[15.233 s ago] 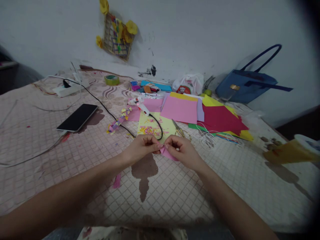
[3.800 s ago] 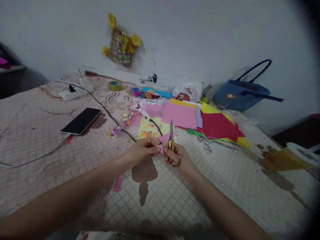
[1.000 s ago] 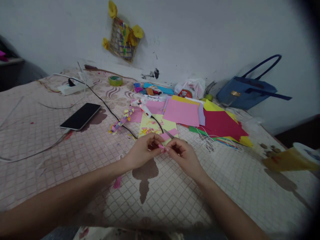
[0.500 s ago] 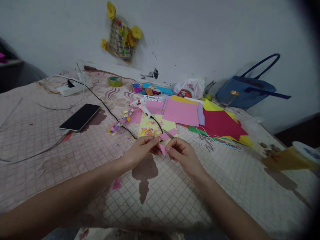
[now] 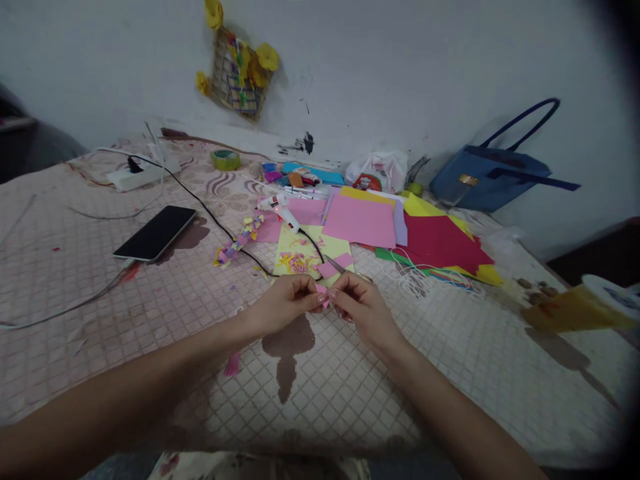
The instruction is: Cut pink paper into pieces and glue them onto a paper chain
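hands: left hand (image 5: 287, 303) and right hand (image 5: 361, 305) both pinch a small pink paper scrap (image 5: 323, 295) between fingertips, just above the bed (image 5: 150, 293) | change: scissors (image 5: 337, 265) no longer held, now lying behind the hands | meaning: cutting paused, likely folding by hand

A small scrap of matt pink paper (image 5: 323, 294) is pinched between the bare left hand (image 5: 285, 303) and right hand (image 5: 363, 307), above a quilted cloth cover (image 5: 150, 320) with a soft, dull, stitched-square surface marked by a dark stain. Beyond lie flat sheets of matt coloured paper (image 5: 400, 230), thin scissors (image 5: 345, 268) with shiny metal blades, and a white plastic glue gun (image 5: 280, 208) on a smooth black cord. A phone (image 5: 155, 233) shows glossy black glass, a roll of tape (image 5: 225, 159) looks slick, and the blue bag (image 5: 487, 177) seems smooth leather-like material with a glinting metal clasp.
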### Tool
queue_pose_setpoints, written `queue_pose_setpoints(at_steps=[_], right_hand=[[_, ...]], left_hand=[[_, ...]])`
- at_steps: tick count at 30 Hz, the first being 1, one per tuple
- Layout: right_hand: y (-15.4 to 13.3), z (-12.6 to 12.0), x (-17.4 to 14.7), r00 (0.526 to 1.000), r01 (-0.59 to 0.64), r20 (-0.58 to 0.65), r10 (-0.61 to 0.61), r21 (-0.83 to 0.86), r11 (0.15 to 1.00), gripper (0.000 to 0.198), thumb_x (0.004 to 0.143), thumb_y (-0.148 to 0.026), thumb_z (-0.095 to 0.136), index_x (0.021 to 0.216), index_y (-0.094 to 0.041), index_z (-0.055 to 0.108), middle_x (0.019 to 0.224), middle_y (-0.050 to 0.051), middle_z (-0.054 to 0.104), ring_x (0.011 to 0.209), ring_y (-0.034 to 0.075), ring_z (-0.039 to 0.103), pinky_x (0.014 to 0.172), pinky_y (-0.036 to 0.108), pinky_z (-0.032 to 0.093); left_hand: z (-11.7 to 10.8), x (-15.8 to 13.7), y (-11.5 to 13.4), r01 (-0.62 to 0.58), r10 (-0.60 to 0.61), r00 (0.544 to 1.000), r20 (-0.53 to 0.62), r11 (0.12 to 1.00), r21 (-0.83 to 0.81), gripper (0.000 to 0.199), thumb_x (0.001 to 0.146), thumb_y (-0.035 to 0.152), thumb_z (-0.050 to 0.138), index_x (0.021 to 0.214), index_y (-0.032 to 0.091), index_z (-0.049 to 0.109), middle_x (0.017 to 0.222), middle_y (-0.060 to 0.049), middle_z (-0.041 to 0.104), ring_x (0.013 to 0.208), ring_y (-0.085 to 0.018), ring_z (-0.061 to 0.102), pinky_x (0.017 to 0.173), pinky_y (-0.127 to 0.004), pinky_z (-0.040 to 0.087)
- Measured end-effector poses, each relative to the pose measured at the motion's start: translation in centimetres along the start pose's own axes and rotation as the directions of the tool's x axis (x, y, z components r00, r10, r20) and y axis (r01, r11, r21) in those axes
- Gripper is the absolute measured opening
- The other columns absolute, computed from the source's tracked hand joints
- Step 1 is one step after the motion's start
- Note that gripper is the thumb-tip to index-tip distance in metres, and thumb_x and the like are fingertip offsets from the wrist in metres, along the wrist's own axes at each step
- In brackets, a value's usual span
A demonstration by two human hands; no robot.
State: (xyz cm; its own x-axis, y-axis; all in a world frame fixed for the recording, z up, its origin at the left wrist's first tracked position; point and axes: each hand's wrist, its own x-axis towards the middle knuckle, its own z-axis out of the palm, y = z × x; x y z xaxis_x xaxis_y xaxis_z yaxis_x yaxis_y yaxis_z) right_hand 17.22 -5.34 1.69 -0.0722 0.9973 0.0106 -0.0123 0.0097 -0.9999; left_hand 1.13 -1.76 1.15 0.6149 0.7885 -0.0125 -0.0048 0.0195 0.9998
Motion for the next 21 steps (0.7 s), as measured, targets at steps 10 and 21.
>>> queue_pose_setpoints(at_steps=[10, 21], right_hand=[[0.0, 0.5, -0.2, 0.998, -0.020, -0.059, 0.023, 0.051, 0.998, 0.018, 0.071, -0.025, 0.062, 0.061, -0.017, 0.049, 0.051, -0.007, 0.042, 0.044, 0.004, 0.032, 0.040, 0.018, 0.024], [-0.4, -0.9, 0.0, 0.933, 0.341, -0.002, -0.361, -0.323, 0.883, 0.008, 0.081, -0.026, 0.055, 0.077, -0.019, 0.056, 0.068, -0.001, 0.052, 0.061, 0.010, 0.047, 0.054, 0.023, 0.039]], left_hand=[[0.1, 0.1, -0.2, 0.054, -0.051, 0.998, 0.025, 0.988, -0.146, 0.023, 0.065, 0.019, 0.068, 0.078, 0.014, 0.050, 0.066, 0.003, 0.055, 0.061, -0.008, 0.051, 0.060, -0.022, 0.039], [-0.4, 0.4, -0.1, 0.345, -0.320, 0.939, 0.128, 0.882, -0.321, 0.041, 0.079, 0.050, 0.049, 0.078, 0.010, 0.058, 0.071, -0.007, 0.064, 0.060, -0.012, 0.058, 0.059, -0.026, 0.044]])
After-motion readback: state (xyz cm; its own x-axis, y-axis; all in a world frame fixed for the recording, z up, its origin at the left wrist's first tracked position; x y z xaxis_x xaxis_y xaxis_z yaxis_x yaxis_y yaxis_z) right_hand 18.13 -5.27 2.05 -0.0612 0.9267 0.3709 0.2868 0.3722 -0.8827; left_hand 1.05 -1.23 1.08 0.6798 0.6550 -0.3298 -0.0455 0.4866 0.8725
